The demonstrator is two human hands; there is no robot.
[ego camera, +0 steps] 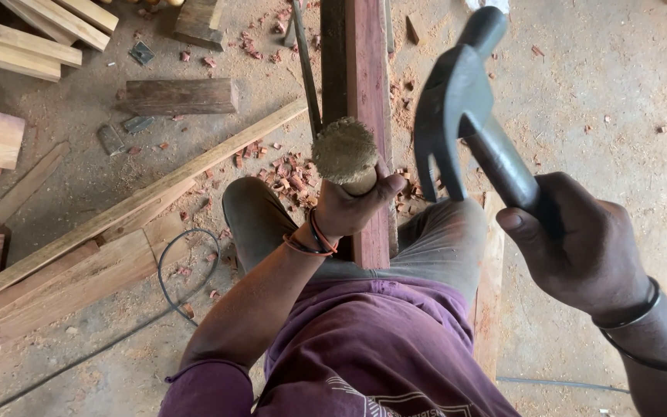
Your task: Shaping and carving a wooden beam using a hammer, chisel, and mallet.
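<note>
My left hand (353, 207) grips a chisel by its wooden handle, whose frayed, mushroomed top (344, 149) faces up at me; the blade is hidden below. The chisel stands on a reddish wooden beam (368, 69) that runs away from me between my knees. My right hand (577, 243) is closed around the shaft of a dark steel claw hammer (457, 108), raised up and to the right of the chisel top, head level with it and apart from it.
Long pale planks (117, 212) lie diagonally at left, with short wood blocks (179, 96) and stacked offcuts (25, 38) beyond. Red wood chips (283, 170) litter the dusty floor. A thin black cable (167, 262) loops by my left leg.
</note>
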